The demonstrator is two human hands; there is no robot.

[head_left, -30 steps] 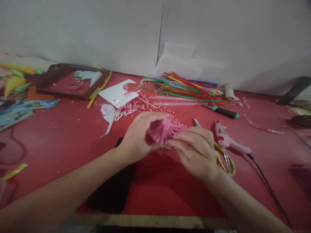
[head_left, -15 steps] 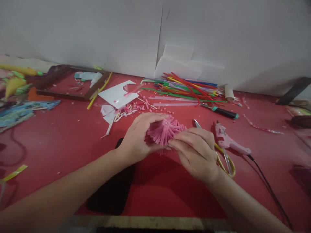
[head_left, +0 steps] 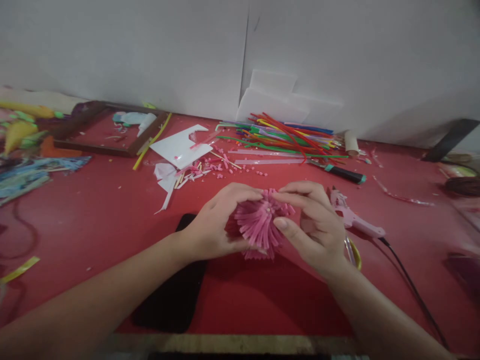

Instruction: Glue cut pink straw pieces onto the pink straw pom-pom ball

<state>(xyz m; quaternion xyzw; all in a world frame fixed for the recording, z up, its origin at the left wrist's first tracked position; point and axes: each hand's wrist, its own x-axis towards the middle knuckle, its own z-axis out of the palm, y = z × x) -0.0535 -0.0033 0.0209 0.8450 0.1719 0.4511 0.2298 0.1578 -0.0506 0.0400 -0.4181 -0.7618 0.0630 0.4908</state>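
Observation:
Both my hands meet over the middle of a red table point(head_left: 97, 210). Between them sits a pink pompom of cut straw pieces point(head_left: 258, 225), its spikes fanning downward. My left hand point(head_left: 215, 225) cups its left side with thumb beneath and fingers curled over the top. My right hand point(head_left: 313, 227) holds its right side, index finger reaching across the top and thumb pressing the front.
A pink glue gun point(head_left: 352, 217) with a black cord lies just right of my right hand, beside yellow-handled scissors point(head_left: 352, 252). Coloured straws point(head_left: 285, 135) are piled at the back, with a black-and-teal knife point(head_left: 343, 173), white paper scraps point(head_left: 180, 147), a wooden frame point(head_left: 105, 127) and a black phone point(head_left: 168, 295).
My right hand has risen and moved over the top of the pompom, covering the scissor tips. The pompom has tilted so its spikes point down.

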